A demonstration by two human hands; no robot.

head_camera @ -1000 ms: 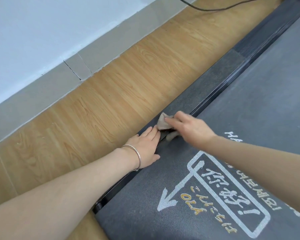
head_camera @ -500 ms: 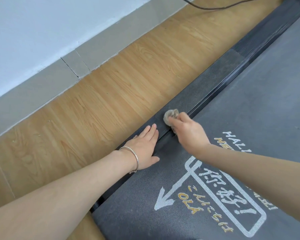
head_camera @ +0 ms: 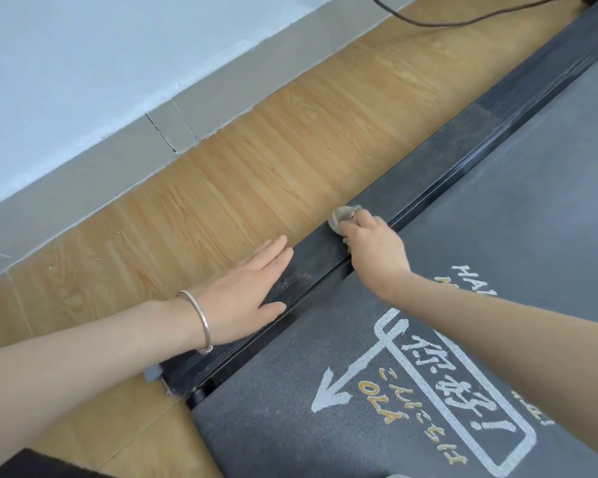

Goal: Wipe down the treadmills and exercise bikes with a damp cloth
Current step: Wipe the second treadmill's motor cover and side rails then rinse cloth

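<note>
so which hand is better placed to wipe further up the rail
Right: the right hand grips the crumpled grey-beige cloth on the black treadmill side rail; the left hand lies flat, empty.

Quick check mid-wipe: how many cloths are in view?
1. The cloth is bunched in the right hand on the treadmill side rail, ahead of the flat left hand. Others may be outside the frame.

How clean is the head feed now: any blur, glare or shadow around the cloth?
Head view: light soft and even, no hard shadows or glare; cloth in the right hand slightly smeared, left hand on the side rail sharper; belt lettering legible.
</note>
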